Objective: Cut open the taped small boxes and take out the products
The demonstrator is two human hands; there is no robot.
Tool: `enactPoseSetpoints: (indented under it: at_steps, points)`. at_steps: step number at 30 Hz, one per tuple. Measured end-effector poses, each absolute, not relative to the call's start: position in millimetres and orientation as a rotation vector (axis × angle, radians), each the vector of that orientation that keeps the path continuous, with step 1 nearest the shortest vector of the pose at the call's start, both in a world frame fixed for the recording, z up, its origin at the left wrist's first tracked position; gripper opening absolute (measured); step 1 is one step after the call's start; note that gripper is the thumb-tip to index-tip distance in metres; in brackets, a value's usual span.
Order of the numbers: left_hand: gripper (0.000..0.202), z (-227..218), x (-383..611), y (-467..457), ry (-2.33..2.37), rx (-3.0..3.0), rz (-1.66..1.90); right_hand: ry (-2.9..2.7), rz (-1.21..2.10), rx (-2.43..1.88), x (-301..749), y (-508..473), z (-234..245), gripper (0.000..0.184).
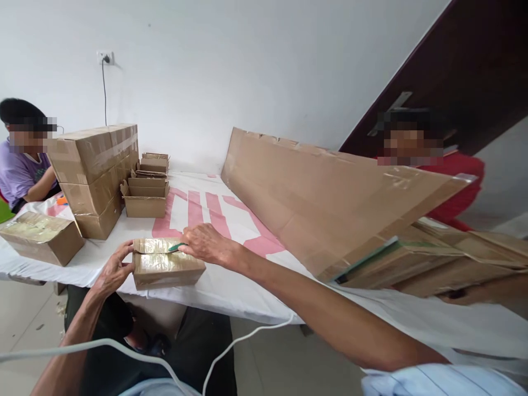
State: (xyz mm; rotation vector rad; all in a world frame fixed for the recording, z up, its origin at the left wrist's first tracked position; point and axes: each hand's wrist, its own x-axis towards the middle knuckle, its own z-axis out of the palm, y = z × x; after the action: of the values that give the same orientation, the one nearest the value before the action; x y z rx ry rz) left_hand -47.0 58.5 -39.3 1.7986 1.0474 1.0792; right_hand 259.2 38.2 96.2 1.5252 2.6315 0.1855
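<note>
A small cardboard box (169,275) with shiny tape across its top sits near the table's front edge. My left hand (113,269) grips its left end, with the fingers at the upper edge and the thumb lower on the side. In my closed right hand (204,242) is a slim green tool that looks like a box cutter (176,247). Its visible end lies at the seam between the top flaps, toward the box's right side. The rest of the tool is hidden by my fingers.
Stacked cardboard boxes (99,176) and another taped box (41,236) stand on the left. Several open boxes (145,198) line up behind. A large cardboard sheet (313,203) leans at right. People sit at both sides. A white cable (247,333) hangs in front.
</note>
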Motion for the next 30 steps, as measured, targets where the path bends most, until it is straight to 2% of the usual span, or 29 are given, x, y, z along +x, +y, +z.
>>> enactPoseSetpoints:
  at_steps: [5,13,21,30]
  points:
    - [0.04,-42,-52,62,1.091,1.751,1.003,2.651,0.132,1.552,274,33,91,0.033]
    - [0.03,-30,-37,65,1.136,1.836,0.959,2.683,0.144,1.553,283,33,80,0.031]
    - [0.028,-29,-33,63,1.175,1.905,0.901,2.705,0.09,1.643,303,21,71,0.032]
    - [0.036,-23,-27,80,1.131,1.915,0.928,2.512,0.017,1.665,264,20,118,0.03]
